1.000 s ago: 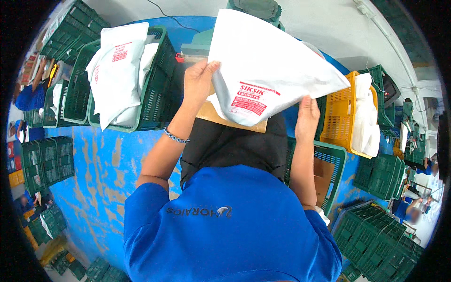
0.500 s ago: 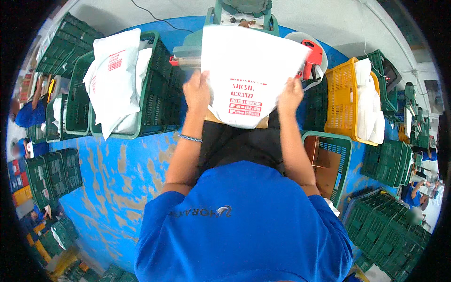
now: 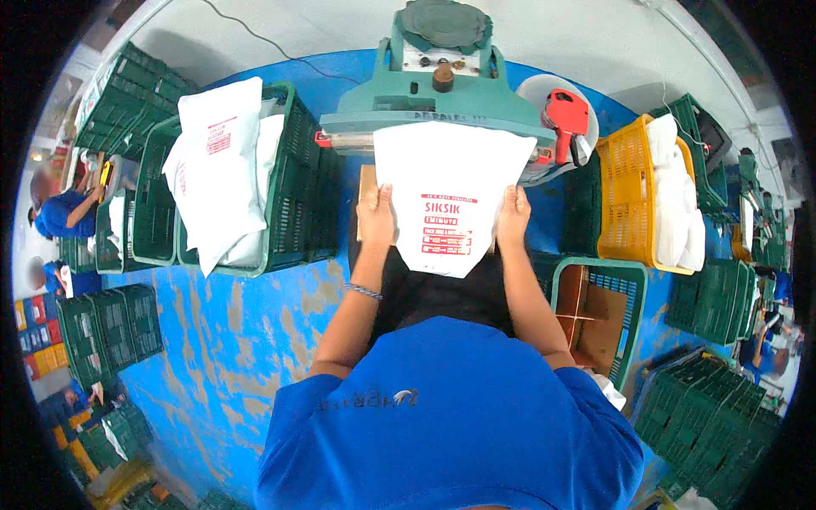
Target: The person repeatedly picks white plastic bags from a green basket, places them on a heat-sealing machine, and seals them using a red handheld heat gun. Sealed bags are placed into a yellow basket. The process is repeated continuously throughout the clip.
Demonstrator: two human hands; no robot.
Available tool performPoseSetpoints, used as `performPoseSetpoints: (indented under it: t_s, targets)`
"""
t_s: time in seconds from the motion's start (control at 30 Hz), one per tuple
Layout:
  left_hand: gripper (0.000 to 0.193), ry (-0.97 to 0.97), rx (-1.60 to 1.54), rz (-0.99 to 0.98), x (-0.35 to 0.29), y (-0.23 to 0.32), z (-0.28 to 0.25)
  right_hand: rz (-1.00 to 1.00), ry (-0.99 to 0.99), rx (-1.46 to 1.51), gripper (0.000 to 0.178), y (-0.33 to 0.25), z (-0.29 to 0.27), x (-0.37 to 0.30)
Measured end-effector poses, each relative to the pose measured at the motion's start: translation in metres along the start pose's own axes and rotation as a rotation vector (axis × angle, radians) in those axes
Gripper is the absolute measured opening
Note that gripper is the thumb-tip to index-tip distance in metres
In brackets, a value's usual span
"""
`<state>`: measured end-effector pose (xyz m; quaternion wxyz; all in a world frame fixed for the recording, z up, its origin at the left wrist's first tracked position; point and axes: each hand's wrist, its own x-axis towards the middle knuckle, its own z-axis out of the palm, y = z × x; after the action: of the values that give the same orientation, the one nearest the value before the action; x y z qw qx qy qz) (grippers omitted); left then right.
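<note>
A white pouch with red print (image 3: 446, 174) is stretched between my hands, its far edge up against the jaw of a green bag sealer (image 3: 365, 113). My left hand (image 3: 375, 214) pinches the left side of the pouch, thumb on top. On the opposite side, my right hand (image 3: 512, 219) grips the edge the same way. The pouch's near end tapers and hangs over my lap. Part of a brown board (image 3: 367, 183) shows beside my left hand. What the pouch contains cannot be seen.
A red label gun (image 3: 567, 119) lies right of the sealer. At left, a green crate (image 3: 285, 183) holds similar white pouches. A yellow crate (image 3: 625, 191) with white bags stands at right, near a green crate (image 3: 631, 331) with brown cardboard inside. Co-workers are at both far sides.
The pouch has come down and toward me with both hands, uncovering the sealer's body. Both hands keep hold of its sides.
</note>
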<state>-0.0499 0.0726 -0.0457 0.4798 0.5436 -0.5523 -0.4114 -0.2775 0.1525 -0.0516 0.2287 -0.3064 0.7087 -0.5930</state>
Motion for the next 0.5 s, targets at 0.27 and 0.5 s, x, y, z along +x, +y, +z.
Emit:
performPoseSetpoints:
  t_s: [0.27,0.5]
  targets:
    - [0.023,-0.166,-0.512,-0.052,0.058,0.069,-0.018,-0.086,-0.102,0.237,0.023,-0.04,-0.024,0.054]
    - [0.025,-0.112,-0.344,-0.49,0.046,0.041,-0.024,0.165,-0.01,0.271,0.018,-0.019,-0.015,0.045]
